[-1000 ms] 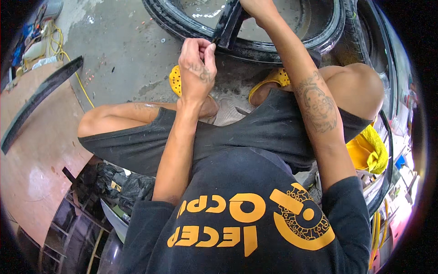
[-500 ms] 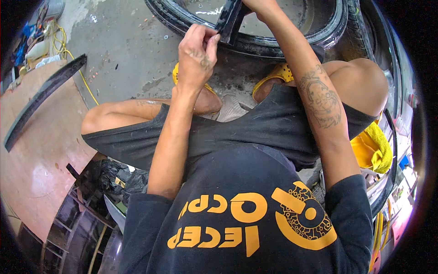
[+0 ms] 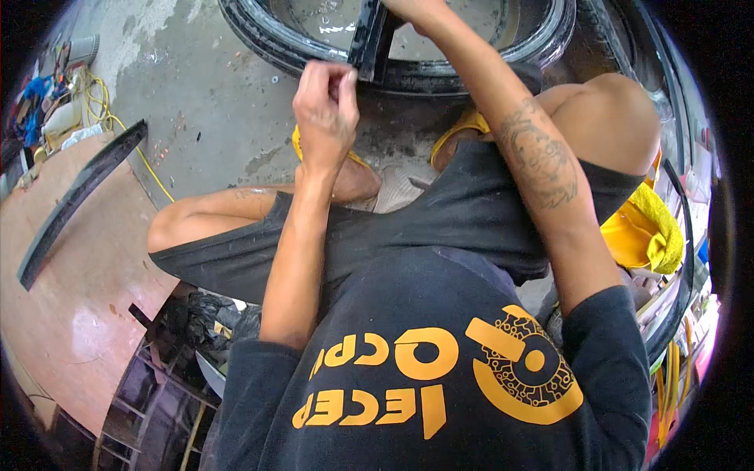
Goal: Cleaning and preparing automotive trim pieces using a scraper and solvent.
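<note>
A wide black rubber strip (image 3: 365,43) stands at a slant over the near side of a large black tire (image 3: 271,38) lying on the floor. My right hand (image 3: 415,11), partly cut off by the upper edge, grips the strip from the right; most of its fingers are hidden. My left hand (image 3: 326,110) is closed in a pinch beside the strip's near left corner. Its fingertips are slightly blurred, and whatever they hold, if anything, is too small to make out.
A curved black strip (image 3: 82,196) lies on a brown board (image 3: 86,330) at left. A yellow cord (image 3: 145,161) runs along the floor. More black tires (image 3: 624,47) stand at the upper right, and a yellow cloth (image 3: 664,235) hangs by my right knee. My feet wear yellow clogs (image 3: 463,129).
The view has shifted, so the tire sits higher and farther left. My left fingertips have come slightly away from the strip's corner. My right hand keeps its grip.
</note>
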A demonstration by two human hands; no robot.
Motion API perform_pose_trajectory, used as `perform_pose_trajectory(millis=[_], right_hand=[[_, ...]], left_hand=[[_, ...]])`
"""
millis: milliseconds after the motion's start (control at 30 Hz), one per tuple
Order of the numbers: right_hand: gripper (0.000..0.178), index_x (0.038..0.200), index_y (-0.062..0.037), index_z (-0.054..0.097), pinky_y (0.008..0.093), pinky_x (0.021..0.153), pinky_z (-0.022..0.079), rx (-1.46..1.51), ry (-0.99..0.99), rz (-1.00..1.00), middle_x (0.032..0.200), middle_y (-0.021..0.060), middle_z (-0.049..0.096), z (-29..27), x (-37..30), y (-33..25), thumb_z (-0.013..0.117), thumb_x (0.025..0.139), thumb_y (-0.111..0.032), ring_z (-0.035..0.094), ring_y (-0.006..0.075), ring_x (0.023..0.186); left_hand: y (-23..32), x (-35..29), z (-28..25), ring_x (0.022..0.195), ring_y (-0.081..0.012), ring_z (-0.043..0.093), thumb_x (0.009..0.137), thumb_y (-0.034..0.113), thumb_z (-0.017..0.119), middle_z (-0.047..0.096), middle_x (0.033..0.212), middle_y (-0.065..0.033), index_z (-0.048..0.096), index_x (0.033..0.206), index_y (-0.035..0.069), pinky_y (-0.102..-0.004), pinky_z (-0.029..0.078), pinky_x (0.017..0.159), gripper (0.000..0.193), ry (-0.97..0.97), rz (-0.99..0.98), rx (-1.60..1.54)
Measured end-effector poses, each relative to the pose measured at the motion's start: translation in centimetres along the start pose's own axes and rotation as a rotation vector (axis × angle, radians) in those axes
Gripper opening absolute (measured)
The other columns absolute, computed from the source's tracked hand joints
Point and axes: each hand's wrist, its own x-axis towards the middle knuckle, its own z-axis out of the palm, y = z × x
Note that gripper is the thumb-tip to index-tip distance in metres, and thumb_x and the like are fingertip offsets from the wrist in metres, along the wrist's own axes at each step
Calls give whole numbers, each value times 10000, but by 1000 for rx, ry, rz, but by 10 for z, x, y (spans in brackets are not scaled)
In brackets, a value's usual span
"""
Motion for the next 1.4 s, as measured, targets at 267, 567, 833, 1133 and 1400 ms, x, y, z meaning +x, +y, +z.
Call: perform_pose_trajectory(millis=[267,567,833,1133,1400], right_hand=[[647,1435,77,342,466,1035,465,231,88,-73,1216,387,591,-12,-11,-13,504,843,-128,607,485,1148],[617,1447,36,357,442,1058,446,299,-46,76,1237,311,594,-29,-28,-56,492,870,-132,589,410,1182],[615,1433,54,360,463,983,496,143,72,0,1213,341,598,-11,-14,-19,497,860,-124,617,479,1103],[670,1441,101,305,480,979,499,-882,68,-647,1174,408,601,7,9,19,537,848,-110,619,511,1103],[653,1391,134,280,498,937,518,166,81,-15,1077,405,626,1,1,-11,538,861,-146,643,522,1031]], left_hand=[[1,-20,-5,707,-243,617,906,26,710,636,854,-137,666,934,-18,-338,499,660,68,70,-36,16],[-5,-14,-3,712,-245,610,908,14,692,632,846,-139,667,926,-13,-344,497,656,41,174,-32,30],[-7,-10,7,677,-226,596,899,6,691,611,831,-128,655,917,-5,-333,482,620,42,162,-16,-3],[-1,-13,8,697,-243,609,925,36,681,632,840,-121,660,941,-6,-332,486,626,50,157,-26,-38],[-7,-19,0,715,-190,619,933,57,694,660,857,-102,673,940,-1,-310,496,648,62,211,-123,-14]])
